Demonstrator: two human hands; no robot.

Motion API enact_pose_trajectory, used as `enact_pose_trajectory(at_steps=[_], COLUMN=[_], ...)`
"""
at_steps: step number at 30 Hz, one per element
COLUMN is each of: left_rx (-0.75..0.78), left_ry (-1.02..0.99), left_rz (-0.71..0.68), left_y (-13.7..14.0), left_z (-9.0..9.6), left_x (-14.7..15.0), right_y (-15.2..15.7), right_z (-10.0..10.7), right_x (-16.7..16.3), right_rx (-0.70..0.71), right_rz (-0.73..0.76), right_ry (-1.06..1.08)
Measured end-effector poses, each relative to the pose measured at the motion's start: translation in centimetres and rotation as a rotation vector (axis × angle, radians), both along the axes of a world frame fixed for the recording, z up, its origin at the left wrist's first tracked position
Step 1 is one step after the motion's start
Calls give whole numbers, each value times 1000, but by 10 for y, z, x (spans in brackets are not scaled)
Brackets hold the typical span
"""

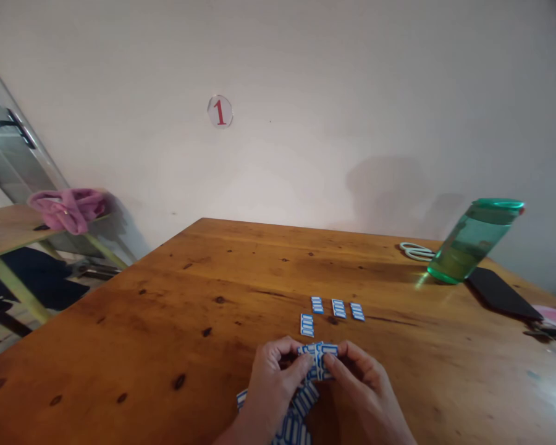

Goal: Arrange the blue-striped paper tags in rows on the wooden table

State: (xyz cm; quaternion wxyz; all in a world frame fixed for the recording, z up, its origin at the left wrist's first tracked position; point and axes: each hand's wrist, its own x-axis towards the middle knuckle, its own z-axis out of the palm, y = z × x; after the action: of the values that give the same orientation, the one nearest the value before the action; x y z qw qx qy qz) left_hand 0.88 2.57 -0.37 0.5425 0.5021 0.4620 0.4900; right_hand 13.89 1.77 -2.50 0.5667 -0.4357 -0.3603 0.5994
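My left hand [278,378] is closed, thumb and fingers pinching a small flat blue-and-white striped piece [309,350]. Right beside it, my right hand [367,378] grips another such striped piece [330,350] between thumb and fingers. The two pieces meet or overlap between my thumbs; whether they are joined, I cannot tell. Under and next to my left wrist lies a loose pile of the same striped pieces [306,398], partly hidden by that hand. Ahead of my hands, several more lie apart on the table, the nearest striped piece [307,325] a little left of the others.
On the wooden table [241,272], a tilted-looking green bottle [475,241] stands at the right, with a white cable [416,251] behind it and a dark flat phone-like object [503,293] alongside. A pink cloth item [69,210] rests on another table at left. A wall rises behind.
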Motion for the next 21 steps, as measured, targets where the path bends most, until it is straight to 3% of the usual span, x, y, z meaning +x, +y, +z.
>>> enact_pose_trajectory(at_steps=[16, 21], left_rx=[3, -7], left_ry=[0, -30], left_rz=[-59, -94], left_y=[3, 3], left_z=[-17, -14], left_x=[0, 0], right_y=[-1, -1], right_z=[-3, -4], right_x=[-3, -5], right_rx=[134, 102], right_rz=[-3, 27], right_ry=[-190, -156])
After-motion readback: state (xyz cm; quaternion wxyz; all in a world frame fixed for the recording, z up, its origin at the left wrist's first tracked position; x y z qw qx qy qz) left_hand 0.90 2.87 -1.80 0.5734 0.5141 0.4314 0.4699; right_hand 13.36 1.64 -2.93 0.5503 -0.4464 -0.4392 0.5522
